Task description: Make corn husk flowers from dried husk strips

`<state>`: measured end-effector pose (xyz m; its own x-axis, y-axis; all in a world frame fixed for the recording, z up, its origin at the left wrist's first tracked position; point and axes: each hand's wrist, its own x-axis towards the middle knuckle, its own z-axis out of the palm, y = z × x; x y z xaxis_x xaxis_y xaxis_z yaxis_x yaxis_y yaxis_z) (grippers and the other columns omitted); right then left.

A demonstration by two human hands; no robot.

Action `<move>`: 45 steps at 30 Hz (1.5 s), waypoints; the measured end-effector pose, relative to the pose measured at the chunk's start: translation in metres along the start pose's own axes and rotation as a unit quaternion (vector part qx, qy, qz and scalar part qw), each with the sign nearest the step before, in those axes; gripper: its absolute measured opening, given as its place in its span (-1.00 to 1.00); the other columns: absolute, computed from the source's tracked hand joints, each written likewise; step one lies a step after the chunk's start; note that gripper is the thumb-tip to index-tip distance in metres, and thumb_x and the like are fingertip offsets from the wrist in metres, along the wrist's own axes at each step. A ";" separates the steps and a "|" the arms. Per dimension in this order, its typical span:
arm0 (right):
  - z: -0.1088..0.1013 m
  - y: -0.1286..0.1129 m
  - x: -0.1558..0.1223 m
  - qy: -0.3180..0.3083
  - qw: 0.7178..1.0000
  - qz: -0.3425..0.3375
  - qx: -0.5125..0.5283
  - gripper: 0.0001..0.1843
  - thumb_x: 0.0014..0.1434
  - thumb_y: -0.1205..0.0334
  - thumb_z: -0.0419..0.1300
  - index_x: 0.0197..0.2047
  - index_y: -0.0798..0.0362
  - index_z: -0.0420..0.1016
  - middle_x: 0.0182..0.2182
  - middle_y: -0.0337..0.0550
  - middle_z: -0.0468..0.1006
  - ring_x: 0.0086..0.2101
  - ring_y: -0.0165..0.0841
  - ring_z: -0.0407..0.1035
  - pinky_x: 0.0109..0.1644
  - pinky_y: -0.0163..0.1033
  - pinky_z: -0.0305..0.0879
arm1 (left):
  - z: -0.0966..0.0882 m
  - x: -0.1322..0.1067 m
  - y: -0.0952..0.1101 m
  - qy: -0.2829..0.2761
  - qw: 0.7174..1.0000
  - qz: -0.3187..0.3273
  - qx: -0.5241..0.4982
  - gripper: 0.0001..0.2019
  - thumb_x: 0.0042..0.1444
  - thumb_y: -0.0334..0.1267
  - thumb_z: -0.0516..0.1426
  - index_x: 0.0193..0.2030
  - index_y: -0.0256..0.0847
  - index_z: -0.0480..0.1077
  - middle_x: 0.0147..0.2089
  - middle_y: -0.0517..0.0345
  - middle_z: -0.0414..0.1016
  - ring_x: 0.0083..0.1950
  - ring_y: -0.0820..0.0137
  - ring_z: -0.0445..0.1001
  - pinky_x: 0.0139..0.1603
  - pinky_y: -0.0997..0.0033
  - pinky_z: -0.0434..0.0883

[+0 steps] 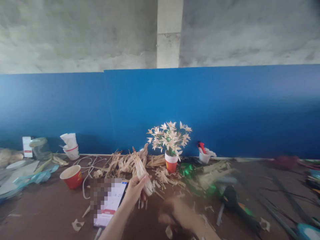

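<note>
My left hand (137, 187) is closed round a pale dried corn husk (140, 168), its brown tip pointing up and its cut lower end showing below the fingers. To the right, low over the brown table, my right hand (176, 211) is smeared by motion, so its fingers and anything in them cannot be made out. Husk scraps (163, 176) lie just beyond the hands. Behind them stands a red and white paper cup (171, 164) holding a bunch of cream husk flowers (171, 136). A lit phone (110, 206) lies beside my left forearm.
More dried husks (122, 165) are heaped along the blue partition (160, 100). An empty red cup (71, 177), a white cable (87, 166) and a cup with tissues (71, 148) stand left. Rightward are a small tub (205, 156), green ribbon (187, 170) and a blurred black tool (232, 200).
</note>
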<state>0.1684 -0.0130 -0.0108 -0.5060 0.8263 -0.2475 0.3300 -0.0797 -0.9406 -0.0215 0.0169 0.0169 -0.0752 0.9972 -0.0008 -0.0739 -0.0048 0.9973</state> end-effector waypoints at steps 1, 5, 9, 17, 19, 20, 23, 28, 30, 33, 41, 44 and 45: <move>0.000 -0.001 0.000 -0.001 1.000 -0.004 0.000 -0.63 -0.17 0.00 0.32 -0.44 0.15 0.48 -0.70 -0.34 0.35 -0.72 -0.56 0.17 -0.66 -0.45 0.03 | 0.000 0.000 0.000 0.000 1.000 -0.002 0.001 -0.50 -0.20 0.13 0.21 -0.40 -0.39 0.53 -0.76 0.18 0.38 -0.85 0.59 0.19 -0.84 0.65 0.01; 0.001 -0.008 -0.002 0.026 0.999 -0.014 -0.028 -0.69 -0.15 0.04 0.30 -0.44 0.15 0.50 -0.68 -0.32 0.38 -0.69 -0.55 0.19 -0.63 -0.45 0.04 | 0.002 -0.002 0.004 0.005 1.000 -0.011 0.003 -0.49 -0.22 0.13 0.22 -0.38 -0.38 0.54 -0.79 0.20 0.35 -0.85 0.58 0.19 -0.85 0.65 0.02; 0.000 -0.020 -0.007 0.051 0.994 -0.041 -0.089 -0.76 -0.16 0.12 0.30 -0.46 0.14 0.53 -0.62 -0.26 0.44 -0.59 -0.50 0.25 -0.55 -0.45 0.10 | 0.003 -0.004 0.007 0.004 1.000 -0.004 0.007 -0.50 -0.22 0.12 0.22 -0.41 -0.39 0.54 -0.78 0.18 0.36 -0.85 0.57 0.20 -0.85 0.64 0.02; -0.001 -0.021 -0.008 0.046 0.995 -0.049 -0.077 -0.78 -0.13 0.14 0.26 -0.51 0.16 0.54 -0.70 -0.30 0.35 -0.63 -0.50 0.17 -0.59 -0.42 0.02 | 0.001 -0.001 0.001 0.004 1.000 0.006 -0.001 -0.50 -0.18 0.11 0.21 -0.37 -0.40 0.53 -0.75 0.20 0.37 -0.85 0.59 0.20 -0.85 0.65 0.03; -0.002 -0.019 -0.007 0.042 0.995 -0.054 -0.073 -0.77 -0.12 0.12 0.25 -0.49 0.15 0.53 -0.70 -0.30 0.35 -0.63 -0.50 0.17 -0.58 -0.42 0.02 | 0.002 -0.001 0.001 0.008 1.000 0.009 -0.004 -0.49 -0.19 0.11 0.21 -0.37 -0.40 0.53 -0.74 0.20 0.38 -0.85 0.59 0.20 -0.85 0.65 0.05; -0.002 -0.018 -0.007 0.040 0.995 -0.061 -0.074 -0.76 -0.11 0.12 0.25 -0.49 0.15 0.53 -0.69 -0.29 0.36 -0.62 -0.50 0.18 -0.57 -0.42 0.03 | 0.002 -0.001 0.001 0.010 1.000 0.009 -0.004 -0.49 -0.19 0.12 0.21 -0.37 -0.40 0.53 -0.74 0.20 0.38 -0.85 0.59 0.20 -0.85 0.65 0.05; -0.002 -0.016 -0.006 0.041 0.994 -0.063 -0.082 -0.77 -0.13 0.13 0.27 -0.51 0.16 0.52 -0.68 -0.29 0.37 -0.61 -0.50 0.19 -0.55 -0.42 0.05 | 0.003 -0.003 0.003 0.017 1.000 0.002 -0.001 -0.50 -0.20 0.12 0.22 -0.39 -0.39 0.53 -0.76 0.19 0.38 -0.84 0.59 0.21 -0.85 0.66 0.06; -0.002 -0.019 -0.005 0.058 0.989 -0.057 -0.125 -0.80 -0.13 0.17 0.26 -0.55 0.17 0.51 -0.68 -0.30 0.36 -0.59 -0.50 0.21 -0.54 -0.43 0.06 | 0.004 -0.003 0.004 0.019 1.000 -0.001 0.006 -0.51 -0.21 0.12 0.22 -0.43 -0.39 0.53 -0.77 0.18 0.38 -0.84 0.58 0.20 -0.84 0.64 0.06; -0.002 -0.021 -0.006 0.055 0.986 -0.067 -0.139 -0.82 -0.12 0.19 0.25 -0.56 0.17 0.50 -0.67 -0.31 0.36 -0.58 -0.50 0.21 -0.53 -0.44 0.06 | 0.003 -0.003 0.002 0.019 1.000 0.002 0.006 -0.50 -0.20 0.12 0.22 -0.42 -0.39 0.53 -0.75 0.16 0.40 -0.84 0.58 0.21 -0.84 0.65 0.05; -0.002 -0.021 -0.006 0.057 0.986 -0.073 -0.137 -0.82 -0.12 0.21 0.25 -0.57 0.18 0.50 -0.69 -0.33 0.33 -0.59 -0.52 0.18 -0.55 -0.44 0.03 | 0.003 -0.002 0.001 0.018 1.000 0.010 0.004 -0.50 -0.19 0.12 0.21 -0.40 -0.39 0.54 -0.75 0.17 0.40 -0.84 0.59 0.21 -0.84 0.65 0.05; -0.001 -0.026 -0.009 0.092 0.983 -0.069 -0.144 -0.84 -0.14 0.22 0.26 -0.57 0.18 0.52 -0.67 -0.30 0.36 -0.57 -0.50 0.19 -0.52 -0.45 0.05 | 0.007 -0.005 0.004 0.036 0.999 0.026 -0.027 -0.52 -0.18 0.08 0.22 -0.37 -0.40 0.53 -0.79 0.24 0.33 -0.83 0.55 0.23 -0.82 0.64 0.10; -0.001 -0.030 -0.011 0.089 0.984 -0.061 -0.144 -0.85 -0.13 0.23 0.25 -0.55 0.17 0.52 -0.67 -0.29 0.37 -0.58 -0.51 0.17 -0.54 -0.45 0.03 | 0.008 -0.006 0.004 0.044 0.998 0.024 -0.036 -0.52 -0.18 0.08 0.22 -0.35 -0.40 0.53 -0.76 0.21 0.37 -0.82 0.55 0.24 -0.81 0.63 0.11; -0.001 -0.031 -0.011 0.087 0.984 -0.059 -0.145 -0.85 -0.12 0.23 0.24 -0.55 0.17 0.52 -0.66 -0.29 0.38 -0.58 -0.51 0.17 -0.55 -0.45 0.02 | 0.008 -0.007 0.004 0.047 0.998 0.023 -0.039 -0.51 -0.19 0.08 0.23 -0.34 -0.40 0.53 -0.74 0.20 0.39 -0.82 0.55 0.24 -0.81 0.63 0.11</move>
<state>0.1646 -0.0194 0.0209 -0.4191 0.9050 -0.0729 0.5033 0.1647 -0.8483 -0.0134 0.0109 0.0211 -0.1720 0.9845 0.0346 -0.1461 -0.0602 0.9874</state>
